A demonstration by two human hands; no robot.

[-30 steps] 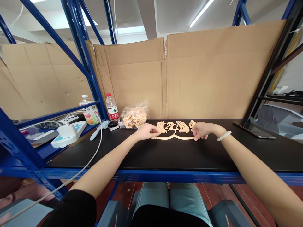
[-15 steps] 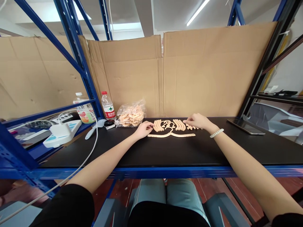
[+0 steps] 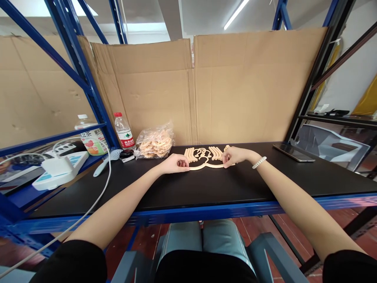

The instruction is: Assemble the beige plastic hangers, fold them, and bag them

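Observation:
A pale wooden hanger-shaped piece [image 3: 205,165] lies along the front of a group of flat wooden pieces on the black tabletop. My left hand [image 3: 176,164] is closed in a pinch at its left end. At its right arm, the fingers of my right hand [image 3: 235,156] are closed on it too, with the tip just showing past them. Behind it sit curved wooden strips [image 3: 191,154] on the left, similar strips [image 3: 215,153] on the right, and small curly pieces [image 3: 202,152] between. My right hand partly hides more small pieces.
A bag of pale orange pieces [image 3: 155,143], a water bottle [image 3: 125,133] and a hairbrush [image 3: 107,162] stand or lie at left. A white cable [image 3: 101,192] crosses the left side. Rightward lies a tablet-like device [image 3: 293,152]. Cardboard [image 3: 253,86] walls the back.
Both hands have come down and nearer to me, from the strips and the small right-hand pieces onto the two arms of the hanger-shaped piece. The camera view has shifted slightly.

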